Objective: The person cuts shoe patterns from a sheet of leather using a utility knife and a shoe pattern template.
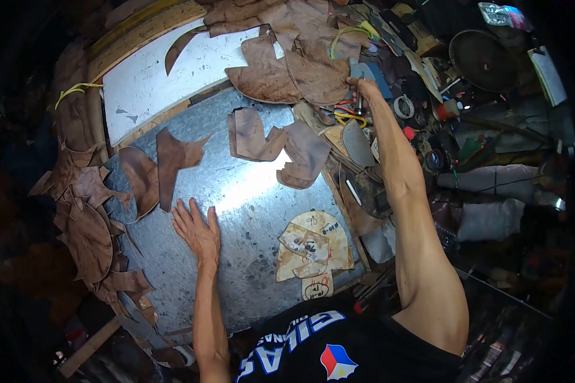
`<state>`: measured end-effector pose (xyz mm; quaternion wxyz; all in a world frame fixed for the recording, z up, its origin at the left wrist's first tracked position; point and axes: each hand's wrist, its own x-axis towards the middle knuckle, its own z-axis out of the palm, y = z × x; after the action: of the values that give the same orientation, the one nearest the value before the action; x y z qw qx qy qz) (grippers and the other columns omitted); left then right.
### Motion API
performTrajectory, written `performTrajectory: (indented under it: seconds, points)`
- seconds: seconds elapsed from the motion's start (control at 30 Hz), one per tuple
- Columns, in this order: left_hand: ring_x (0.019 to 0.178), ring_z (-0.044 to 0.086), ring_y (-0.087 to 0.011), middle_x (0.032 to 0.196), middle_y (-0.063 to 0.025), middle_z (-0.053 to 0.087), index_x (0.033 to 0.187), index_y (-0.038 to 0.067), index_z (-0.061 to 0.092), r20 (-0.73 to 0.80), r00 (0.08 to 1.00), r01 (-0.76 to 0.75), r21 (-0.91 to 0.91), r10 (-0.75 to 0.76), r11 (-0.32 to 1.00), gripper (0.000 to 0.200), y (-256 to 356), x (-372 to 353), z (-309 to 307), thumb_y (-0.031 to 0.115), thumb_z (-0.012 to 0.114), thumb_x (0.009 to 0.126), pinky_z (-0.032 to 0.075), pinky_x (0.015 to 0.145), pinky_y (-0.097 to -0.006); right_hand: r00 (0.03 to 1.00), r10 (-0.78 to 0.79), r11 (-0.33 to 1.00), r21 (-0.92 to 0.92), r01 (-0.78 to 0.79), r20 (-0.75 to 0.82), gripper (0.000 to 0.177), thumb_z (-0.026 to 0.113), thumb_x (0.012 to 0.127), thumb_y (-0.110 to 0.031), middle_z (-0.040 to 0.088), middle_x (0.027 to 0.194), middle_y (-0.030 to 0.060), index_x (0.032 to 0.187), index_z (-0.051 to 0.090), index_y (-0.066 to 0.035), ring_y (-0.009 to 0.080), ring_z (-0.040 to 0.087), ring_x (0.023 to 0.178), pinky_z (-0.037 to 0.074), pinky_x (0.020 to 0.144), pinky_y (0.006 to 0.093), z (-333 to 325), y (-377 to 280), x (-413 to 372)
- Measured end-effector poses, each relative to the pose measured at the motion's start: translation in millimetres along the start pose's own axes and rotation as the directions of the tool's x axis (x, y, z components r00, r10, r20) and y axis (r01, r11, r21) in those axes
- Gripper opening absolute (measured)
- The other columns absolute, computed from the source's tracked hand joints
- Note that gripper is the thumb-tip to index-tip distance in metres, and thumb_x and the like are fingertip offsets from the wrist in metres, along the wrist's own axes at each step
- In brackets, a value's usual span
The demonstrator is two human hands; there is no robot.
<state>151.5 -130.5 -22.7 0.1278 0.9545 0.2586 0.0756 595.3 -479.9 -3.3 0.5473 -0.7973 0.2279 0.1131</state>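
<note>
left hand (197, 231) flat on metal sheet (249, 191), right hand (364, 86) gripping tool (359, 106)

Two hands show: the left hand (198, 233) at 7 o'clock and the right hand (364, 88) at 1 o'clock, whose grip closes on one tool (359, 105).

There is one metal sheet (249, 210) and one white board (153, 76), the board at 11 o'clock.

On the sheet lie two dark pieces (172, 159) at 10 o'clock and two pale pieces (249, 134) at 12 o'clock, which overlap; any beneath them cannot be counted. Three paper patterns (329, 246) lie stacked at 5 o'clock.

Two yellow strips (76, 89) show, one at 10 o'clock and one at 12. At 2 o'clock are one round disc (482, 60) and one tape roll (404, 106).

There are two leather heaps (86, 236), at 9 and 12 o'clock, their pieces too many to count.
</note>
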Motion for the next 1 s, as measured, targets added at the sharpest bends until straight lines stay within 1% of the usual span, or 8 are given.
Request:
performTrajectory:
  seconds: [0.2,0.5,0.73,0.77,0.8,0.83,0.93,1.0]
  points:
    - [0.141,0.021,-0.0440,0.150,-0.0255,0.031,0.138,0.000,0.046,-0.032,0.999,-0.041,0.012,0.041,0.999,0.057,-3.2,-1.1,4.3,0.039,0.051,0.098,0.014,0.115,-0.0558,0.991,0.004,0.993,0.115,-0.020,0.137,0.021,0.071,0.085,-0.021,0.049,0.052,0.0018,0.074,0.058,-0.008,0.0145,0.043,0.038,0.039,0.036,0.0305,12.0,-0.5,9.9]
    - [0.141,0.021,-0.0453,0.150,-0.0258,0.030,0.139,0.003,0.046,-0.064,0.996,-0.063,0.008,0.063,0.998,0.060,-11.1,-0.6,14.1,0.043,0.052,0.096,0.015,0.114,-0.0565,0.690,-0.687,0.714,0.384,0.585,0.228,0.010,0.065,0.085,-0.014,0.059,0.063,-0.0006,0.087,0.066,-0.004,0.0093,0.053,0.048,0.044,0.044,0.0244,0.6,-88.9,-158.4]
    - [0.138,0.031,-0.0431,0.149,-0.0257,0.033,0.145,0.001,0.038,0.073,0.993,-0.066,-0.311,0.093,0.948,0.068,-36.1,-8.5,-5.2,0.052,0.040,0.099,0.021,0.114,-0.0500,0.611,-0.608,0.774,0.552,0.311,0.508,0.016,0.064,0.088,-0.016,0.066,0.073,-0.0004,0.097,0.067,-0.002,0.0074,0.059,0.055,0.050,0.052,0.0203,-8.5,-66.1,-341.3]
    - [0.136,0.036,-0.0397,0.147,-0.0254,0.037,0.146,0.001,0.035,0.223,0.973,0.211,-0.784,-0.053,0.584,0.070,-23.0,-19.8,-30.3,0.053,0.037,0.100,0.026,0.113,-0.0475,0.633,-0.601,0.776,0.544,0.319,0.488,0.015,0.066,0.087,-0.018,0.062,0.067,0.0021,0.092,0.064,-0.004,0.0093,0.057,0.050,0.047,0.047,0.0238,-2.5,-43.6,-353.6]
    - [0.134,0.041,-0.0364,0.146,-0.0251,0.040,0.147,0.000,0.031,0.418,0.905,0.417,-0.909,-0.076,-0.029,0.071,-11.0,-31.6,-56.2,0.054,0.033,0.101,0.032,0.111,-0.0449,0.653,-0.597,0.777,0.537,0.328,0.466,0.017,0.069,0.086,-0.020,0.059,0.062,0.0046,0.087,0.062,-0.005,0.0111,0.055,0.046,0.043,0.041,0.0272,5.1,-19.1,-365.4]
    - [0.128,0.049,-0.0322,0.146,-0.0233,0.040,0.150,-0.001,0.020,0.474,0.880,0.462,-0.845,0.022,-0.270,0.078,-5.6,-48.0,-79.4,0.057,0.032,0.100,0.040,0.106,-0.0423,0.686,-0.474,0.856,0.472,0.211,0.552,0.019,0.069,0.087,-0.022,0.061,0.065,0.0047,0.091,0.062,-0.005,0.0096,0.056,0.047,0.044,0.043,0.0258,7.2,-1.0,-385.1]
    - [0.126,0.051,-0.0305,0.143,-0.0233,0.042,0.151,-0.001,0.015,0.451,0.889,0.427,-0.758,0.077,-0.493,0.073,-13.2,-90.6,-94.3,0.044,0.044,0.101,0.042,0.103,-0.0414,0.614,-0.045,0.994,-0.029,0.110,0.788,0.031,0.069,0.088,-0.022,0.068,0.077,0.0082,0.110,0.063,-0.001,0.0179,0.066,0.061,0.053,0.056,0.0280,7.1,71.0,-406.7]
    - [0.123,0.052,-0.0289,0.142,-0.0228,0.044,0.151,0.000,0.013,0.478,0.877,0.448,-0.849,-0.045,-0.281,0.071,-54.9,-117.0,-51.7,0.033,0.049,0.100,0.044,0.101,-0.0402,0.429,-0.685,0.450,-0.121,0.885,0.590,0.045,0.068,0.087,-0.023,0.067,0.099,0.0181,0.124,0.055,-0.001,0.0301,0.069,0.077,0.057,0.067,0.0402,10.1,141.1,-405.1]
